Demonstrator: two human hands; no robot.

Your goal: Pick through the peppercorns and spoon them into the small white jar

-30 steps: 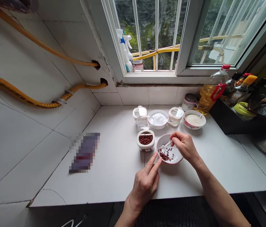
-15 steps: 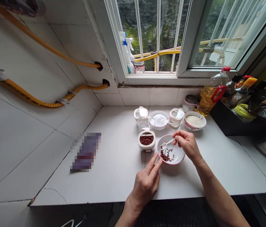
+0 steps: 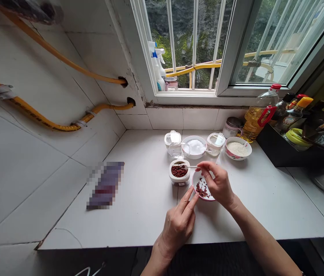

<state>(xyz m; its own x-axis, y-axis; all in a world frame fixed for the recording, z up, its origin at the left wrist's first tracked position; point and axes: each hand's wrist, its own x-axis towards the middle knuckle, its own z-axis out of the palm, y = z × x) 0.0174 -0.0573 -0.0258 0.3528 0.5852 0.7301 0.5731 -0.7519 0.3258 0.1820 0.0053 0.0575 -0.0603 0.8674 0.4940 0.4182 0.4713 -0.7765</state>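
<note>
My right hand (image 3: pixel 216 183) pinches the handle of a small white spoon (image 3: pixel 192 166). The spoon's scoop is over the open mouth of a white seasoning jar (image 3: pixel 179 178), which holds dark red peppercorns (image 3: pixel 179 171); its clear lid stands tipped back. Beneath my right hand is a white bowl with a pink rim (image 3: pixel 195 180), with some peppercorns scattered inside; the hand hides part of it. My left hand (image 3: pixel 178 222) has its index and middle fingers stretched out, their tips touching the bowl's near left rim. Its other fingers look bent.
Behind stand a bowl of white grains (image 3: pixel 195 146), two more clear-lidded jars (image 3: pixel 215 143) and a patterned bowl of pale grains (image 3: pixel 238 148). An oil bottle (image 3: pixel 255 119) and a black bottle holder (image 3: pixel 273 147) are at right. A pixelated packet-like patch (image 3: pixel 106 186) lies left.
My right hand has carried the spoon left, from inside the bowl to above the jar of peppercorns. My left hand stays at the bowl's rim. The camera view has shifted slightly.
</note>
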